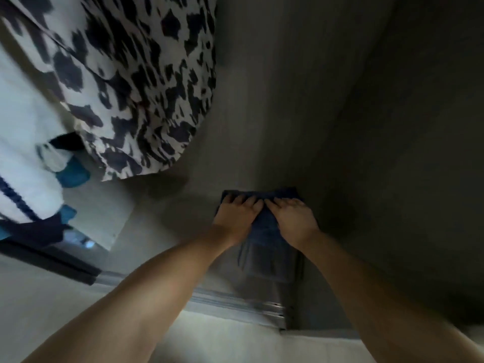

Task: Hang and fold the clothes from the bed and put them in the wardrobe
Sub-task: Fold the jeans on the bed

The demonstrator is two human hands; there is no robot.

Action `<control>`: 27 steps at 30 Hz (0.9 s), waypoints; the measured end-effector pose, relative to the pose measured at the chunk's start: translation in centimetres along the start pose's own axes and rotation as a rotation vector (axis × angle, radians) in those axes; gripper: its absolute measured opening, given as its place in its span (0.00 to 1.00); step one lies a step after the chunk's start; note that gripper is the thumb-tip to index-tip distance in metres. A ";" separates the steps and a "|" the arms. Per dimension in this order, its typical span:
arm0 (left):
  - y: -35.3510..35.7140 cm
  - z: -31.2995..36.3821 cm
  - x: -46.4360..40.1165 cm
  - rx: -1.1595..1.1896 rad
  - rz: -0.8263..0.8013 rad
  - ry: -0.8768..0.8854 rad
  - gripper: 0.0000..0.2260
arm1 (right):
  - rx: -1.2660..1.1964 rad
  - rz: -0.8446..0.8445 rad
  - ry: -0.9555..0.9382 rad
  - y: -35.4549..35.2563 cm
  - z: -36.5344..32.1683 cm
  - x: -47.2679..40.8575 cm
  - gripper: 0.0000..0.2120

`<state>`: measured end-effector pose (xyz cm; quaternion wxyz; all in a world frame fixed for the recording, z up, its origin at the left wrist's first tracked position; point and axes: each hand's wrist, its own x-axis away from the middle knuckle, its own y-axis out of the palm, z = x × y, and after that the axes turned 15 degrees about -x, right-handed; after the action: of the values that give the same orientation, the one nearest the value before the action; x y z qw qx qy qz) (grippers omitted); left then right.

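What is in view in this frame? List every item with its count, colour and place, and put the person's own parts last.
folded cloth: one, dark blue, low centre on the wardrobe floor, under both hands.
spotted garment: one, white with black blotches, hanging upper left.
white garment: one, white with a dark blue stripe, hanging far left.
teal cloth: one, teal, left, below the spotted garment.
wardrobe wall: one, grey, dim, right and centre.
door track: one, silver, bottom centre.
left hand: one, fingers flat, pressing the folded cloth.
right hand: one, fingers flat, pressing the folded cloth beside the left hand.
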<state>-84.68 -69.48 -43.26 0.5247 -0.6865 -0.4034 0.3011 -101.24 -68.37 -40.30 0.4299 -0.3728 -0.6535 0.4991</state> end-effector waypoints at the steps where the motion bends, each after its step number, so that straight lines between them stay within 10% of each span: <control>1: 1.5 0.8 -1.7 0.017 0.059 -0.010 0.22 | 0.014 0.028 0.023 1.3 1.2 -1.0 0.28; 9: 18.6 8.5 -8.7 0.067 -0.018 -0.021 0.31 | 0.036 0.152 0.213 17.1 8.3 -4.8 0.27; 16: 31.5 13.3 -4.7 0.104 -0.321 0.166 0.40 | -0.050 -0.222 0.388 31.4 7.5 -4.3 0.33; 27: 28.6 11.7 -5.0 0.290 -0.606 0.313 0.44 | -0.028 -0.532 0.422 28.1 7.5 -3.3 0.38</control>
<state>-90.12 -71.81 -73.97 0.7373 -0.4922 -0.4561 0.0776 -105.40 -67.62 -69.23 0.6656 -0.2905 -0.6312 0.2723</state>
